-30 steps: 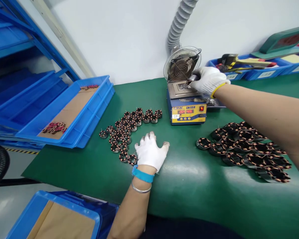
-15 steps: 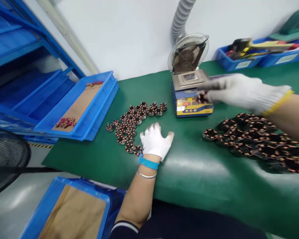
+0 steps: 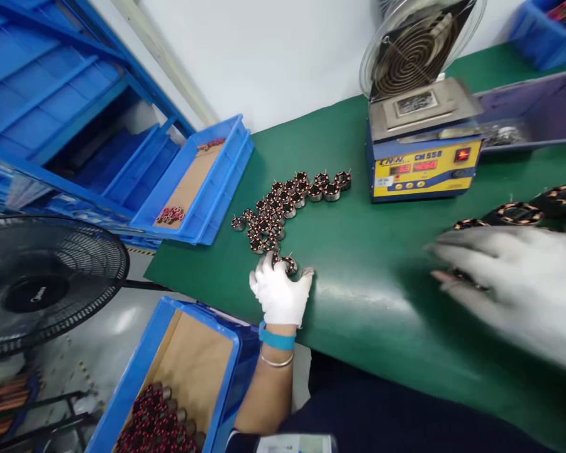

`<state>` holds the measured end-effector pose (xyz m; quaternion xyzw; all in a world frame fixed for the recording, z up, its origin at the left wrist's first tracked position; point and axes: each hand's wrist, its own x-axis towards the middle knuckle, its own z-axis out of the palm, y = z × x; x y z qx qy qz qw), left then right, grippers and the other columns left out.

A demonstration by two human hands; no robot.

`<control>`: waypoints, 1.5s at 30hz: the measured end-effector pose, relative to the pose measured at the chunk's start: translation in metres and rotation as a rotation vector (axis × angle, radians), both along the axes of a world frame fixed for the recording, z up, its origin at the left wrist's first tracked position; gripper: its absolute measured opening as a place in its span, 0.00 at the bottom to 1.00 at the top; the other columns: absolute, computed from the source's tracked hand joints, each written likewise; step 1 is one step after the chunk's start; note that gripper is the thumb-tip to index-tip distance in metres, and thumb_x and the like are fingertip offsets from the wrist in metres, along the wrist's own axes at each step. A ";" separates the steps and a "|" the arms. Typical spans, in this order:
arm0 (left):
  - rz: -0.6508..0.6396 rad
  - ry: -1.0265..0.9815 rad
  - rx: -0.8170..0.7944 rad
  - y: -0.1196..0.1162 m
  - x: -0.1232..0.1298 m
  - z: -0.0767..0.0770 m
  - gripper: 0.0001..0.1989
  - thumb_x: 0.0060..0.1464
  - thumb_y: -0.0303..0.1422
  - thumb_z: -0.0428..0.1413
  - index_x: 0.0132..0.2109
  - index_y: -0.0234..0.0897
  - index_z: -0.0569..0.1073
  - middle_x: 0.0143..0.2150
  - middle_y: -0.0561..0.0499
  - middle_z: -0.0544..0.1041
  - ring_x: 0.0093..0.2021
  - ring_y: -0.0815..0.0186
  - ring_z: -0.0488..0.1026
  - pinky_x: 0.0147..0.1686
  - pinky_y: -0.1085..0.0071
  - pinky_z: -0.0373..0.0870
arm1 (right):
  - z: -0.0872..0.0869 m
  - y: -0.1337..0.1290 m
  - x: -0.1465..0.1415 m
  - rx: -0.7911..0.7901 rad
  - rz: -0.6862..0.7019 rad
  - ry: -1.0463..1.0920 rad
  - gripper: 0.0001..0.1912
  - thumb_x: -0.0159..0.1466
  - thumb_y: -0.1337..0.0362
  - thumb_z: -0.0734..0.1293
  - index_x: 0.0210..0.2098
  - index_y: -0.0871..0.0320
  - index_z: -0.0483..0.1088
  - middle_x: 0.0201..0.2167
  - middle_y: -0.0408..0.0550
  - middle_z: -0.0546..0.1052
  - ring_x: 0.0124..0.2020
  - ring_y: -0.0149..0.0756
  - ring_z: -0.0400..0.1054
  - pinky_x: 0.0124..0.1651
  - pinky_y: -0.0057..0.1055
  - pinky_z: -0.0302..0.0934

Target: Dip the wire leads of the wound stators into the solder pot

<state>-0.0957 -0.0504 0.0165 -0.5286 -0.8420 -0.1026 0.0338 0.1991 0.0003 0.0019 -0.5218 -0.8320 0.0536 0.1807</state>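
Note:
My left hand (image 3: 282, 290), in a white glove, rests on the green mat at the near end of a cluster of copper-wound ring parts (image 3: 276, 211). Its fingers are spread and touch or partly cover the nearest rings. At the right, my right hand (image 3: 514, 277), also gloved and blurred by motion, is closed around a ring part (image 3: 469, 280) between thumb and fingers. Just beyond it lie more ring parts (image 3: 519, 212), partly hidden by the glove. The yellow and blue heating unit (image 3: 424, 167) stands between and behind the two groups.
A purple bin (image 3: 542, 113) is right of the unit, and a round fan guard (image 3: 408, 56) rises behind it. Blue trays (image 3: 221, 182) stand at the mat's left edge. A black fan (image 3: 38, 292) and a blue crate (image 3: 236, 358) with red-wound parts are lower left.
The view has shifted right and closer to the unit. My right hand has moved from in front of the unit down to the ring parts at right. My left hand stays by the left cluster.

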 end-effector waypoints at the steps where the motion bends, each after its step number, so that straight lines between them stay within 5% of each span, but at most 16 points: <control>1: -0.012 0.013 -0.028 0.003 -0.001 -0.004 0.13 0.56 0.46 0.61 0.39 0.41 0.80 0.67 0.44 0.70 0.69 0.47 0.63 0.68 0.44 0.56 | 0.000 -0.007 -0.015 -0.044 0.078 0.082 0.23 0.62 0.45 0.61 0.44 0.46 0.81 0.51 0.55 0.79 0.49 0.53 0.74 0.53 0.49 0.70; 4: -0.109 0.015 -0.063 0.011 0.005 -0.007 0.07 0.60 0.39 0.59 0.38 0.43 0.79 0.69 0.48 0.68 0.72 0.48 0.57 0.70 0.40 0.51 | -0.007 -0.022 -0.059 -0.373 0.138 0.357 0.27 0.61 0.46 0.63 0.54 0.51 0.78 0.52 0.56 0.78 0.46 0.49 0.77 0.48 0.43 0.74; 7: -0.390 -0.153 -0.040 0.016 0.023 0.000 0.02 0.59 0.33 0.59 0.39 0.43 0.77 0.71 0.50 0.66 0.70 0.55 0.62 0.69 0.52 0.60 | -0.011 -0.021 -0.083 -0.704 0.029 0.695 0.36 0.60 0.49 0.66 0.65 0.59 0.69 0.55 0.58 0.76 0.47 0.45 0.77 0.45 0.38 0.75; 10: -0.763 -0.385 -0.065 0.021 0.043 0.008 0.04 0.58 0.29 0.59 0.40 0.43 0.75 0.67 0.49 0.71 0.63 0.63 0.72 0.63 0.64 0.70 | -0.007 -0.010 -0.081 -0.832 -0.033 1.024 0.34 0.60 0.48 0.67 0.59 0.63 0.73 0.53 0.58 0.78 0.50 0.45 0.76 0.49 0.36 0.74; 12: -0.872 -0.505 -0.021 0.028 0.055 0.011 0.09 0.56 0.31 0.62 0.45 0.42 0.74 0.64 0.47 0.74 0.60 0.62 0.74 0.61 0.65 0.73 | -0.003 -0.007 -0.073 -0.849 -0.087 1.191 0.30 0.59 0.48 0.69 0.53 0.63 0.76 0.48 0.57 0.80 0.48 0.44 0.77 0.49 0.36 0.74; 16: -0.748 -0.742 -0.019 0.044 0.077 0.007 0.46 0.42 0.39 0.71 0.66 0.39 0.63 0.60 0.43 0.77 0.51 0.58 0.80 0.52 0.63 0.80 | 0.000 -0.014 -0.062 -0.788 -0.251 1.420 0.31 0.55 0.52 0.74 0.54 0.62 0.75 0.47 0.57 0.80 0.45 0.43 0.78 0.48 0.36 0.75; 20: -0.770 -0.735 -0.089 0.049 0.084 -0.003 0.29 0.49 0.33 0.65 0.59 0.39 0.72 0.57 0.48 0.80 0.55 0.59 0.79 0.60 0.65 0.75 | -0.004 -0.021 -0.058 -0.686 -0.291 1.271 0.27 0.54 0.58 0.74 0.53 0.60 0.77 0.46 0.54 0.81 0.44 0.42 0.78 0.48 0.36 0.76; 24: -0.796 -0.682 -0.066 0.045 0.081 -0.010 0.30 0.50 0.26 0.56 0.62 0.39 0.72 0.58 0.49 0.80 0.52 0.61 0.80 0.56 0.67 0.77 | 0.002 -0.025 -0.051 -0.540 -0.328 0.958 0.27 0.54 0.61 0.73 0.54 0.54 0.77 0.49 0.51 0.80 0.44 0.43 0.79 0.53 0.40 0.75; 29: -0.740 -0.890 -0.233 0.047 0.065 0.002 0.11 0.54 0.35 0.53 0.35 0.39 0.80 0.31 0.48 0.83 0.29 0.62 0.77 0.35 0.65 0.77 | 0.008 -0.024 -0.044 -0.529 -0.415 0.906 0.29 0.55 0.62 0.73 0.56 0.56 0.76 0.48 0.52 0.80 0.45 0.45 0.79 0.54 0.41 0.75; 32: -0.701 -1.298 -0.417 0.053 0.046 0.010 0.13 0.51 0.42 0.56 0.31 0.38 0.77 0.20 0.51 0.76 0.16 0.68 0.66 0.18 0.70 0.64 | 0.009 -0.021 -0.042 -0.508 -0.426 1.005 0.27 0.55 0.60 0.74 0.54 0.57 0.76 0.47 0.53 0.80 0.43 0.45 0.79 0.48 0.38 0.77; 35: -0.581 -1.540 -0.183 0.059 0.038 0.009 0.26 0.52 0.57 0.53 0.34 0.36 0.74 0.19 0.51 0.74 0.15 0.70 0.62 0.16 0.72 0.58 | 0.011 -0.020 -0.043 -0.532 -0.459 1.075 0.26 0.55 0.59 0.74 0.53 0.57 0.76 0.47 0.55 0.80 0.46 0.46 0.79 0.48 0.39 0.77; 39: -0.564 -1.503 -0.109 0.055 0.060 0.000 0.36 0.49 0.67 0.51 0.42 0.36 0.72 0.29 0.47 0.79 0.24 0.65 0.74 0.20 0.72 0.65 | 0.010 -0.023 -0.045 -0.521 -0.428 1.083 0.28 0.55 0.58 0.74 0.54 0.57 0.75 0.49 0.55 0.80 0.48 0.48 0.78 0.49 0.39 0.77; 45: -0.571 -1.420 -0.006 0.040 0.078 0.005 0.25 0.54 0.55 0.59 0.26 0.39 0.65 0.19 0.54 0.69 0.19 0.71 0.64 0.20 0.73 0.63 | 0.004 -0.028 -0.045 -0.418 -0.301 0.951 0.27 0.57 0.59 0.73 0.55 0.59 0.75 0.47 0.54 0.81 0.42 0.42 0.79 0.46 0.34 0.78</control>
